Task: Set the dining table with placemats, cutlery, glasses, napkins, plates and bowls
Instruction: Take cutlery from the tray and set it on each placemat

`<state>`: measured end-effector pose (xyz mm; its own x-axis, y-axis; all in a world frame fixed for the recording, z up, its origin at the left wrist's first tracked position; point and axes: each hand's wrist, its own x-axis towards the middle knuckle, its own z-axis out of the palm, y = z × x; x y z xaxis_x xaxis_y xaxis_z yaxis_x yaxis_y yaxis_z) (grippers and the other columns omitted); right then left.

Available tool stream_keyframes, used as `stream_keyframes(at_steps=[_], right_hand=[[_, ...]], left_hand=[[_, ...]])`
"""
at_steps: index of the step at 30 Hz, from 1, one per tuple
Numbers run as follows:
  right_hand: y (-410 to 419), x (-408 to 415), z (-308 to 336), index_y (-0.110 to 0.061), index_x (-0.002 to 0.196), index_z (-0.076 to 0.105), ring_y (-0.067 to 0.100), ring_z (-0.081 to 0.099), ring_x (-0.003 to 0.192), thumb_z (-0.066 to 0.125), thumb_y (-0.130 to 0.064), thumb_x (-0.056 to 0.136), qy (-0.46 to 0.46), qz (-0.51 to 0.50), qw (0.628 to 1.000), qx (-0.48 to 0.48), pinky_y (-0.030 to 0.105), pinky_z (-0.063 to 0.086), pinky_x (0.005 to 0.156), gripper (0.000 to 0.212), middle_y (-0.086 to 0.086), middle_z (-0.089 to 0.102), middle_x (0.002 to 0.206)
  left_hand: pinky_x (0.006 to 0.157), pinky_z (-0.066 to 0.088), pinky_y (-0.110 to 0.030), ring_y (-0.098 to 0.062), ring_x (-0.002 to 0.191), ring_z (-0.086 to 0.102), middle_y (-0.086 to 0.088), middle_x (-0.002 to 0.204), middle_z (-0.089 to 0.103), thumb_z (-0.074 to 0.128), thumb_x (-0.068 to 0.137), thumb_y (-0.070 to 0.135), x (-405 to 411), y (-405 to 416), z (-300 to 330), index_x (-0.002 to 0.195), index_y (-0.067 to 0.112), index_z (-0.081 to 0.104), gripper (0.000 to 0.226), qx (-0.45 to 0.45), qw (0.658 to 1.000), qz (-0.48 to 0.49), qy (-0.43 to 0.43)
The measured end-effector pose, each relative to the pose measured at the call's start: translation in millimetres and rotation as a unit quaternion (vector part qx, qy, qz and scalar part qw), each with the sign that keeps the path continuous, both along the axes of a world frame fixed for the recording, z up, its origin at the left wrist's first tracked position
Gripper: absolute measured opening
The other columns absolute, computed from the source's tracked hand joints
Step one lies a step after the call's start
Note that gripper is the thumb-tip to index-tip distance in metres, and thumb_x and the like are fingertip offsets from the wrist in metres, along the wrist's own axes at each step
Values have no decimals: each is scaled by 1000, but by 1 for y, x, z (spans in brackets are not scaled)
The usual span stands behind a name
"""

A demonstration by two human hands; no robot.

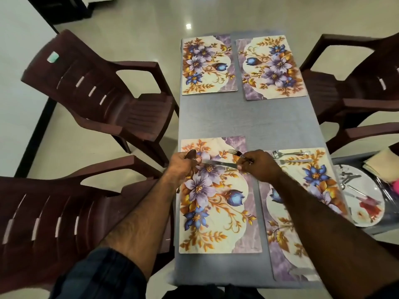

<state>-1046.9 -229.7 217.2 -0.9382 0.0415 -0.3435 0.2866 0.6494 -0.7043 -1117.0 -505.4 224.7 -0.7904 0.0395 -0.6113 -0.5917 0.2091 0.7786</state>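
Over the near-left placemat (216, 203), close to the table's (237, 119) left edge, the left hand (181, 166) has its fingers curled around a spoon (191, 154), bowl poking out the top. Between the hands runs a knife (218, 163), the left pinching one end. The right hand (257, 166) grips a fork (234, 152), tines up, and seems to touch the knife too. This cutlery looks light, stiff and slick, so best taken by the handles. Rightward, a fork and spoon set (291, 157) lies on the near-right mat (302, 212); a plate (362, 195) sits off the right edge.
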Motion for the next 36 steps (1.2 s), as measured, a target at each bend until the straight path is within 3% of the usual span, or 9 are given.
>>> stream_keyframes(at_steps=[2, 6, 12, 16, 22, 29, 31, 34, 36], right_hand=[[10, -18, -10, -27, 91, 81, 16, 68, 86, 85, -19, 82, 9, -15, 1000, 6, 26, 49, 73, 12, -5, 74, 92], [11, -57, -37, -23, 92, 83, 11, 66, 84, 83, -18, 85, 28, -45, 999, 12, 21, 47, 70, 9, -8, 72, 87], [0, -103, -87, -15, 85, 80, 25, 69, 73, 71, -27, 92, 61, -70, 992, 89, 23, 37, 55, 16, 5, 71, 76], [-1, -114, -106, -16, 97, 80, 27, 68, 82, 72, -34, 90, 75, -117, 984, 109, 29, 49, 67, 21, 11, 71, 92], [-1, -119, -112, -13, 98, 74, 30, 65, 88, 71, -36, 92, 61, -136, 980, 134, 31, 46, 69, 23, 12, 64, 97], [-3, -114, -106, -12, 106, 73, 23, 62, 93, 71, -43, 94, 72, -155, 979, 111, 31, 45, 75, 34, 7, 66, 102], [-1, -108, -102, -13, 99, 72, 21, 62, 90, 68, -46, 95, 88, -190, 974, 90, 33, 47, 75, 33, 4, 67, 96], [-5, -78, -80, -13, 80, 65, 21, 60, 73, 63, -33, 98, 121, -221, 966, 60, 32, 42, 65, 28, 3, 63, 75], [-14, -51, -70, -12, 72, 59, 21, 55, 62, 64, -33, 99, 117, -221, 968, 27, 35, 40, 58, 34, 3, 59, 65]], left_hand=[[51, 55, -21, -16, 62, 73, -14, 89, 78, 80, 87, -1, -12, 2, -7, 99, 2, 78, 13, -13, 1000, 3, 8], [69, 64, -32, -20, 77, 76, -7, 88, 81, 91, 79, 19, -43, -2, -40, 91, 13, 82, 16, -101, 993, 6, 57], [60, 57, -25, -18, 67, 72, 2, 73, 75, 84, 85, 22, -84, 11, -83, 89, 19, 82, 5, -238, 965, -7, 114], [67, 60, -31, -19, 75, 73, 5, 74, 72, 80, 88, 21, -95, 18, -97, 89, 19, 80, 3, -259, 957, 12, 130], [74, 58, -31, -16, 83, 70, 7, 84, 72, 86, 82, 30, -100, 16, -103, 92, 22, 74, 17, -272, 955, 19, 118], [58, 47, -19, -9, 82, 65, 7, 91, 68, 81, 91, 29, -95, 17, -92, 103, 19, 70, 19, -232, 966, 43, 104], [53, 49, -14, -8, 80, 66, 4, 94, 69, 72, 99, 30, -89, 15, -89, 108, 16, 68, 17, -169, 979, 74, 88], [69, 59, -27, -21, 88, 75, -4, 96, 77, 67, 104, 25, -64, 4, -73, 104, 10, 74, 17, -46, 992, 86, 84], [67, 59, -27, -17, 81, 76, -1, 90, 79, 68, 103, 19, -37, -2, -57, 105, 9, 76, 13, 13, 996, 43, 77]])
